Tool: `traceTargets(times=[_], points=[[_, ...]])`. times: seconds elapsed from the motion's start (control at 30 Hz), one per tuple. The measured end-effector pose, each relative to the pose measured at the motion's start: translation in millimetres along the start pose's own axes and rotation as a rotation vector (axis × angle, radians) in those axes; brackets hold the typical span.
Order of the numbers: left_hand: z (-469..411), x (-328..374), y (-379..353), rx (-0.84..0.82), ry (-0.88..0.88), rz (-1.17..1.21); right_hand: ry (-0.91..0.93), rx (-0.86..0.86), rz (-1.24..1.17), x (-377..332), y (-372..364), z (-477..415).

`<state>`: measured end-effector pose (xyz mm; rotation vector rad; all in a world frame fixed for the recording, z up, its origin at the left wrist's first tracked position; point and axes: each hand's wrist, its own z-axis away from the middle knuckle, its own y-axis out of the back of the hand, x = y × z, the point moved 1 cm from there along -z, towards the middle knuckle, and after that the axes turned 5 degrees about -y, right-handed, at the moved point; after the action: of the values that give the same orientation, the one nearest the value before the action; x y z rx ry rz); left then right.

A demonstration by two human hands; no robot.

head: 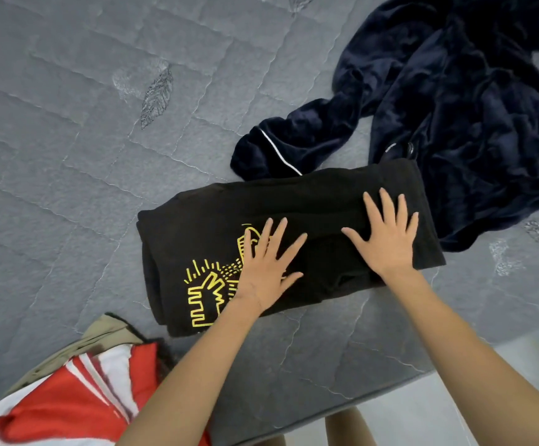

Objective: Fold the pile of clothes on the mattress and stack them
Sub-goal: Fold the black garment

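Folded black shirt (310, 201), long axis left-right, beneath left grip (263, 272) and right grip (387, 243), both flat, splayed, empty.

Grey quilted cloth mattress (68, 156): stitched, slightly rough weave, faint sheen. Folded black cloth T-shirt (310, 201): matt, smooth knit; yellow line print (211, 284) flat, matt. Crumpled navy velvety garment (471, 107): plush pile, soft sheen. Red-and-white cloth garment (68, 403): smooth.

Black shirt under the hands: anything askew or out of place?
The black shirt is folded, left hand and right hand flat on it, but its far edge overlaps the crumpled navy garment.
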<state>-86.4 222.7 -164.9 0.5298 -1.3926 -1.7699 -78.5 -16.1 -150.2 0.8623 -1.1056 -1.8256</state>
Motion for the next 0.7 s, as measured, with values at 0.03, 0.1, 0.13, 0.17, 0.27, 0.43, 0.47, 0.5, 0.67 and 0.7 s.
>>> traceTargets(times=[0.03,0.1,0.13,0.17,0.27,0.43,0.47,0.5,0.67,0.7], points=[[-10,9,-2,-0.034,-0.003,-0.014,0.029,0.013,0.017,5,1,0],[-27,19,-7,-0.142,0.031,-0.004,0.079,0.037,0.037,14,0,1],[-33,22,-9,-0.203,0.059,0.009,0.099,0.047,0.041,20,-1,1],[-38,23,-11,-0.246,0.082,0.015,0.112,0.067,0.040,25,-2,2],[-44,25,-9,-0.287,0.115,0.017,0.036,0.147,-0.068,41,0,3],[-33,38,3,-0.123,0.172,0.251,-0.278,0.049,-0.472,61,15,-7],[-30,40,5,-0.041,0.213,0.386,-0.379,0.005,-0.631,64,23,-11],[-26,43,8,0.055,0.258,0.513,-0.464,-0.043,-0.750,67,30,-14],[-12,47,31,0.294,0.461,0.943,-0.403,-0.169,-0.791,42,59,-10],[-10,46,40,0.269,0.506,1.136,-0.369,-0.199,-0.835,29,62,-4]])
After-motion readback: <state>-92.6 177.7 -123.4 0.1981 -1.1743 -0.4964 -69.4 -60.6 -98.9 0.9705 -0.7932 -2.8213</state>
